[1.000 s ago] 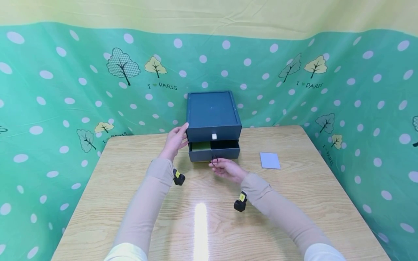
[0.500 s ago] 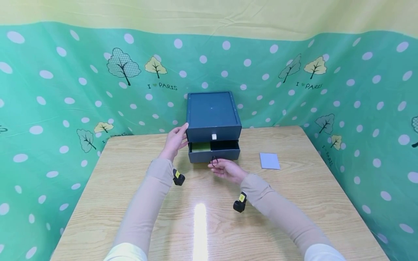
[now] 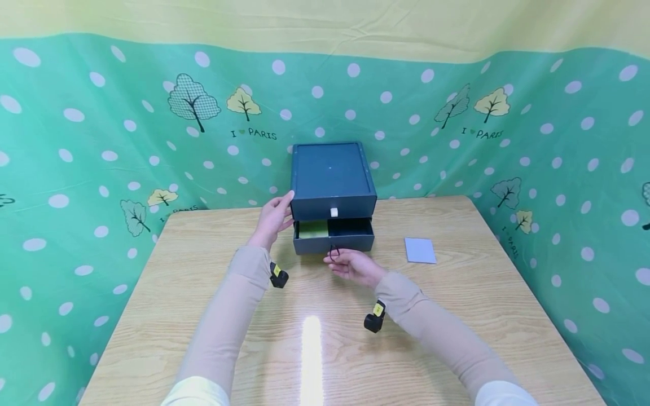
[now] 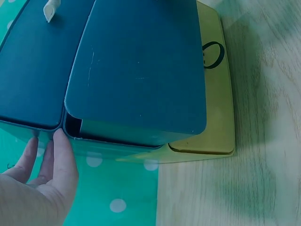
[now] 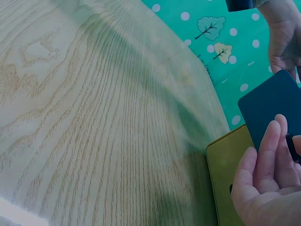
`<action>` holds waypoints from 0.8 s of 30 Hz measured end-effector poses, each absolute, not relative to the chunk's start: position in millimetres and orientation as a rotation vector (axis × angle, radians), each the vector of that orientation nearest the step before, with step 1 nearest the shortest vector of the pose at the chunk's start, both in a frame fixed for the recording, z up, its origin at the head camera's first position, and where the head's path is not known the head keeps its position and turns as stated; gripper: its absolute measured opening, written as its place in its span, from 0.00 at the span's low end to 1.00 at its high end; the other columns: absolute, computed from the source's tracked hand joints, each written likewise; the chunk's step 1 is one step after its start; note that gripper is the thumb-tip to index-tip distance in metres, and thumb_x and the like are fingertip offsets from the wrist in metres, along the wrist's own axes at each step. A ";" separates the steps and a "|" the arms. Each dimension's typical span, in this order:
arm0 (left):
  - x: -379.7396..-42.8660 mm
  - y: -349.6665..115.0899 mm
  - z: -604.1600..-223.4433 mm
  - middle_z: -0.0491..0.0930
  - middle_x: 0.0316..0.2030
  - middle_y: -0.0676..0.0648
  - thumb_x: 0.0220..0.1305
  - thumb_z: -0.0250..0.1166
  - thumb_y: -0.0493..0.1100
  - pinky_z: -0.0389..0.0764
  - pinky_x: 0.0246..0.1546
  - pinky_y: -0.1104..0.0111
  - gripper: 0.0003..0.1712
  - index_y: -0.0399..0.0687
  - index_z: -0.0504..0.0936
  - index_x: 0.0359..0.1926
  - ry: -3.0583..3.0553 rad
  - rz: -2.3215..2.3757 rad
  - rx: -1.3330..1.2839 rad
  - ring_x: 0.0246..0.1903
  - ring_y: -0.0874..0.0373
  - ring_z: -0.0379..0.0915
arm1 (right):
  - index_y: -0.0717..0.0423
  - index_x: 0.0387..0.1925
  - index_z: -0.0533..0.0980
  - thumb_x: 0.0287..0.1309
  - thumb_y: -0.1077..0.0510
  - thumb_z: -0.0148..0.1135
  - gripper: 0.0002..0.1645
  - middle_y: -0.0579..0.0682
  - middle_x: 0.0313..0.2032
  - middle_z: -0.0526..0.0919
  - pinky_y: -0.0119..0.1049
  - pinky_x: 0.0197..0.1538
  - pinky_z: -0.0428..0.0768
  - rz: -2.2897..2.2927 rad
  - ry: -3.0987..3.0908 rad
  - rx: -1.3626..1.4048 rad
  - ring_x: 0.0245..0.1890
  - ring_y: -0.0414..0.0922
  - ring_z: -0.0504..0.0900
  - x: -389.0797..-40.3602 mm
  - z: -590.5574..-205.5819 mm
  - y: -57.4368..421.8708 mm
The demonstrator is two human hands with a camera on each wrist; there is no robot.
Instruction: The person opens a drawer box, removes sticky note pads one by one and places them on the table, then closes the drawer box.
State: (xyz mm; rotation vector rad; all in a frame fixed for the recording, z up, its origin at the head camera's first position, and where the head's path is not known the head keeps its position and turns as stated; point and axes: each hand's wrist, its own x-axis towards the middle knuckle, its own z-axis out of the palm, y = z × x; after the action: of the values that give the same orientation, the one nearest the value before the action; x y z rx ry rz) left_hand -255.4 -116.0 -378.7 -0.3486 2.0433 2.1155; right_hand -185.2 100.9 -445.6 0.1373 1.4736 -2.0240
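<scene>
A dark blue drawer chest (image 3: 330, 169) stands at the back of the table. Its middle drawer (image 3: 310, 246) is partly pulled out, with a yellow-green flat square (image 3: 313, 229) in its left compartment. My right hand (image 3: 355, 267) pinches the drawer's black loop pull (image 5: 291, 148) at the front. On the chest's left side rests my left hand (image 3: 271, 223), its fingers fairly straight against the edge. Below the drawer sits a yellow bottom drawer (image 4: 211, 113), closed, with its own black loop (image 4: 214, 55). The top drawer, also closed, has a white pull tab (image 3: 333, 212).
A pale lilac square pad (image 3: 420, 250) lies on the wooden table (image 3: 203, 270), right of the chest. Behind the chest hangs a green dotted curtain (image 3: 325, 101), which also runs along both sides.
The middle drawer has come very slightly further toward me with my right hand, covering the thin yellow strip seen below it before. My left hand stays at the chest's side.
</scene>
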 end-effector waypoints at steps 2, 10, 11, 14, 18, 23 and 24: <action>-255.8 -116.1 -379.2 0.61 0.68 0.45 0.66 0.56 0.60 0.73 0.61 0.60 0.36 0.42 0.64 0.66 2.042 2.115 -0.349 0.63 0.48 0.64 | 0.67 0.55 0.67 0.67 0.68 0.43 0.17 0.44 0.33 0.84 0.29 0.46 0.80 -2.028 1.470 0.130 0.33 0.36 0.83 -184.3 -445.5 102.2; -257.8 -117.3 -380.8 0.61 0.68 0.45 0.65 0.57 0.61 0.73 0.61 0.60 0.37 0.43 0.65 0.66 2.038 2.111 -0.349 0.63 0.49 0.65 | 0.67 0.58 0.66 0.67 0.67 0.43 0.19 0.46 0.38 0.84 0.51 0.72 0.57 -2.013 1.478 0.122 0.38 0.38 0.83 -182.2 -446.2 105.3; -257.9 -117.4 -380.6 0.61 0.68 0.45 0.65 0.57 0.61 0.73 0.61 0.60 0.37 0.43 0.64 0.66 2.036 2.112 -0.348 0.63 0.49 0.64 | 0.68 0.59 0.65 0.67 0.67 0.43 0.20 0.46 0.38 0.84 0.52 0.72 0.56 -2.014 1.477 0.120 0.39 0.39 0.83 -182.0 -446.7 105.4; -258.2 -117.5 -380.1 0.60 0.69 0.45 0.65 0.57 0.61 0.73 0.61 0.60 0.37 0.43 0.64 0.66 2.033 2.116 -0.343 0.64 0.49 0.64 | 0.68 0.60 0.64 0.67 0.67 0.44 0.21 0.47 0.40 0.84 0.52 0.72 0.57 -2.012 1.478 0.118 0.43 0.41 0.83 -181.0 -447.3 106.0; -258.1 -117.5 -380.7 0.61 0.68 0.45 0.65 0.56 0.60 0.73 0.61 0.60 0.36 0.43 0.65 0.66 2.041 2.117 -0.348 0.63 0.49 0.65 | 0.68 0.60 0.65 0.67 0.66 0.45 0.21 0.47 0.40 0.85 0.52 0.71 0.58 -2.000 1.484 0.114 0.43 0.41 0.83 -180.3 -448.2 106.8; -258.2 -117.1 -381.0 0.61 0.68 0.45 0.65 0.56 0.60 0.74 0.60 0.60 0.36 0.43 0.64 0.66 2.047 2.114 -0.349 0.63 0.48 0.65 | 0.68 0.59 0.65 0.66 0.67 0.45 0.21 0.46 0.39 0.85 0.51 0.71 0.59 -1.990 1.496 0.119 0.38 0.39 0.84 -178.3 -449.3 107.8; -258.1 -117.1 -381.0 0.61 0.68 0.45 0.66 0.56 0.60 0.74 0.60 0.60 0.36 0.43 0.64 0.66 2.046 2.113 -0.348 0.63 0.48 0.65 | 0.68 0.59 0.66 0.66 0.67 0.45 0.21 0.46 0.38 0.85 0.51 0.71 0.59 -1.988 1.496 0.120 0.38 0.38 0.83 -178.1 -449.8 107.9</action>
State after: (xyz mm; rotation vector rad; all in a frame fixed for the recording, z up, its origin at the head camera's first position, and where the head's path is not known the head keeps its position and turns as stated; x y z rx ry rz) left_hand -258.1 -117.1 -381.0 -0.3484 2.0464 2.1131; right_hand -178.1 107.9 -449.8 0.1195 1.4965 -1.9879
